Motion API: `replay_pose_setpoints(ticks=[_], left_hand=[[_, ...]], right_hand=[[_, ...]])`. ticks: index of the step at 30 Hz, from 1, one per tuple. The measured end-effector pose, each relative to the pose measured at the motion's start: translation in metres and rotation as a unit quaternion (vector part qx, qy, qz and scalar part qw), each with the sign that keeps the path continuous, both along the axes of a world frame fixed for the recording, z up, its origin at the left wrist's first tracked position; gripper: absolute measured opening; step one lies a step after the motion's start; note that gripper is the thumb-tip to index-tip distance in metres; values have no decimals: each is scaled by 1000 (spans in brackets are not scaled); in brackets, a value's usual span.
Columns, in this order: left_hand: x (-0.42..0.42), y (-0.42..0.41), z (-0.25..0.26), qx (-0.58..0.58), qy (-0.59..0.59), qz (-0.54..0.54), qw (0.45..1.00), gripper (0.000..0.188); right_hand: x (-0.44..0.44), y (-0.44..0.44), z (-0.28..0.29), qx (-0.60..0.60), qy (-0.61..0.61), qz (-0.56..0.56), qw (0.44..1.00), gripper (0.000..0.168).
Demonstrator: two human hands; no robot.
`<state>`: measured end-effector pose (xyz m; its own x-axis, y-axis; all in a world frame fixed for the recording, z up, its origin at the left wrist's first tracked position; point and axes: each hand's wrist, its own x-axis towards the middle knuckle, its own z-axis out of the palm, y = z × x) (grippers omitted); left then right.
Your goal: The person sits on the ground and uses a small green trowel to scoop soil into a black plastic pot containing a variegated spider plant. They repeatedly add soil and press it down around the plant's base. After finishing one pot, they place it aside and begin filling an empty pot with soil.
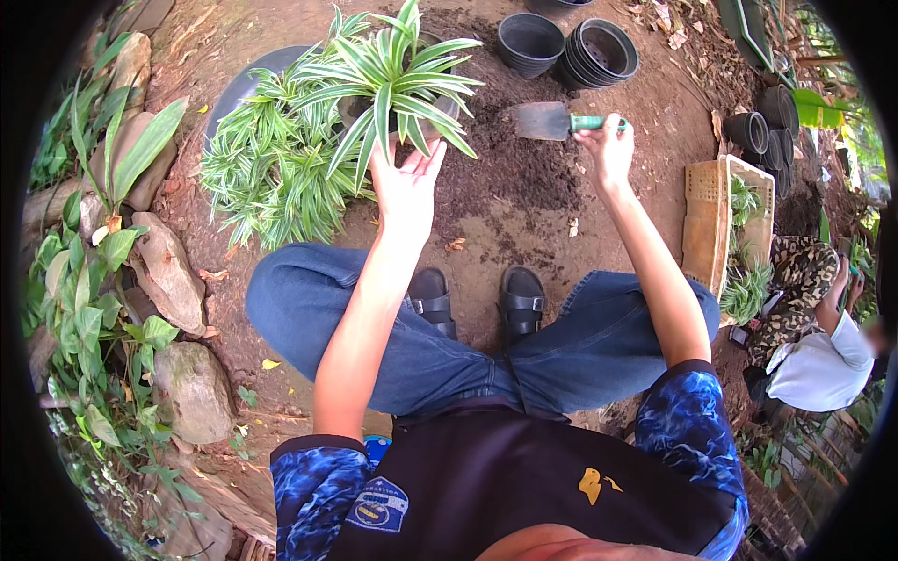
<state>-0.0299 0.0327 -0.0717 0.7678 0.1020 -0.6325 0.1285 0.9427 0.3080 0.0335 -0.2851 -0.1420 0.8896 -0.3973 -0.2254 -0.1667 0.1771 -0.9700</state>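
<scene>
My left hand (407, 175) is raised under a spider plant (394, 88) with white-edged leaves, its fingers at the plant's base; leaves partly hide what they grip. My right hand (609, 149) holds the green handle of a garden trowel (544, 120), its metal blade pointing left above dark loose soil (523, 172). Left of the raised plant, more spider plants (280, 161) fill a wide dark basin (235, 91). Beyond the trowel stand a black plastic pot (530, 43) and a stack of black pots (603, 52).
A plastic crate (705, 217) with spider plants stands at right, near more black pots (747, 132). Farther right another person (817, 357) sits low. Large stones (168, 273) and leafy plants (84, 315) border the left side. My sandalled feet (523, 301) rest on the bare ground.
</scene>
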Motion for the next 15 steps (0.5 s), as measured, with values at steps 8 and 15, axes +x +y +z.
replay_pose_setpoints(ticks=[8, 15], left_hand=[[1, -20, 16, 143, -37, -59, 987, 58], [-7, -31, 17, 203, -81, -118, 969, 64]], right_hand=[[12, -17, 91, 91, -90, 23, 992, 33], [16, -19, 143, 98, -123, 39, 987, 31]])
